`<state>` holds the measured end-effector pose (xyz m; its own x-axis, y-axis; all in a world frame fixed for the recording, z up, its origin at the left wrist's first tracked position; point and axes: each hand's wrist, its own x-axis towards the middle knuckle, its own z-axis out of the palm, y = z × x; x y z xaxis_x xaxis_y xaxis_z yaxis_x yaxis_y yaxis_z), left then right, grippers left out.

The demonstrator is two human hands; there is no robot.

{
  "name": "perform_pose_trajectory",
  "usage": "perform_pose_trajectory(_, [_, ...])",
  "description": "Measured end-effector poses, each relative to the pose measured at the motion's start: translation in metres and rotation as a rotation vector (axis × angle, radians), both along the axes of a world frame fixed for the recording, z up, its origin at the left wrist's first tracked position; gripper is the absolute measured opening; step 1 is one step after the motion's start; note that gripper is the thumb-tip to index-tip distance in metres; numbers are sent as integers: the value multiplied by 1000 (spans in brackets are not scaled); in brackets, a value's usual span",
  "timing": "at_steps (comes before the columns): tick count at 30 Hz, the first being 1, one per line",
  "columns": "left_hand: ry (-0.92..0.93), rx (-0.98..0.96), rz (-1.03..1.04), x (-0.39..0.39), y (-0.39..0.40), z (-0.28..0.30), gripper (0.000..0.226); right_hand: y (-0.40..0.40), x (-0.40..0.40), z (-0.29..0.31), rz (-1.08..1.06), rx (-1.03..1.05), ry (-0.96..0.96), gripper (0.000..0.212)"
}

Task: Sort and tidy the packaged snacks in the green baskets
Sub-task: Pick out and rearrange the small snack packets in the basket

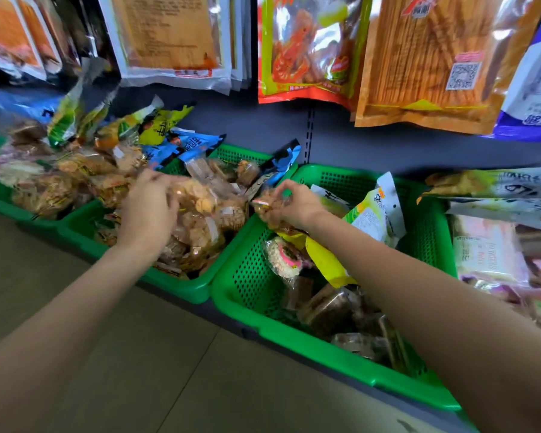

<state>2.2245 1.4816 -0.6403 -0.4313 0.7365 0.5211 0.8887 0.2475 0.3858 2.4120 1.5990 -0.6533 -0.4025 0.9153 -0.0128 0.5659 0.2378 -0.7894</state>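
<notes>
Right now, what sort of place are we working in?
Most likely a small shop's snack aisle. Large sealed snack bags hang in rows on a grey slotted shelf panel, and green baskets heaped with small wrapped snacks line the shelf below, like retail stock.

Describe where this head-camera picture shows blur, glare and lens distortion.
Head view: motion blur smears the left hand and the snack packs at far left; glare streaks the hanging bags; wide-angle distortion bends the green basket rims and stretches the forearms.
</notes>
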Motion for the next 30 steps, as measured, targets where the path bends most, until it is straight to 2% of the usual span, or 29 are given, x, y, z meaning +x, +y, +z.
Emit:
perform_pose_trajectory(2, [101, -220, -33, -7, -6, -20, 38, -1, -9, 8, -103, -1, 261, 29])
perform_pose_trajectory(3, [150, -335, -35, -10, -7, -27, 43, -3, -14, 15, -63, -4, 350, 30])
perform_pose_trajectory(5, [229, -465, -13, -16, -7, -31, 49, -8, -24, 28, 134, -67, 435, 57])
perform_pose_trajectory(6, [236, -454, 14, -17, -6, -29, 49, -10, -28, 31, 201, -113, 429, 68])
perform_pose_trajectory(8, [200, -311, 24, -9, -6, -22, 48, -9, -30, 34, 188, -44, 247, 63])
perform_pose_trajectory(10, [160, -118, -107, 11, -8, -15, 42, -7, -17, 29, 155, 123, 21, 40])
perform_pose_trajectory(12, [119, -47, -318, 33, -11, -10, 35, -10, 5, 17, 316, 191, -212, 26])
perform_pose_trajectory(13, [133, -92, -406, 41, -9, -12, 34, -15, 14, 12, 408, 258, -407, 25])
perform_pose_trajectory(14, [164, -174, -462, 48, -5, -16, 33, -17, 20, 4, 473, 320, -580, 31])
perform_pose_trajectory(17, [197, -432, -468, 56, 7, -27, 35, -22, 23, -23, 533, 390, -868, 79])
perform_pose_trajectory(18, [179, -483, -446, 58, 9, -29, 35, -24, 20, -30, 511, 398, -932, 87])
perform_pose_trajectory(20, [136, -546, -408, 58, 9, -30, 34, -30, 15, -36, 457, 424, -995, 90])
perform_pose_trajectory(25, [48, -582, -385, 61, 6, -28, 31, -39, 26, -35, 354, 462, -913, 70])
perform_pose_trajectory(27, [17, -569, -390, 64, 7, -27, 30, -35, 39, -36, 251, 472, -710, 54])
perform_pose_trajectory(30, [11, -550, -407, 74, 11, -23, 29, -32, 61, -22, 73, 474, -238, 39])
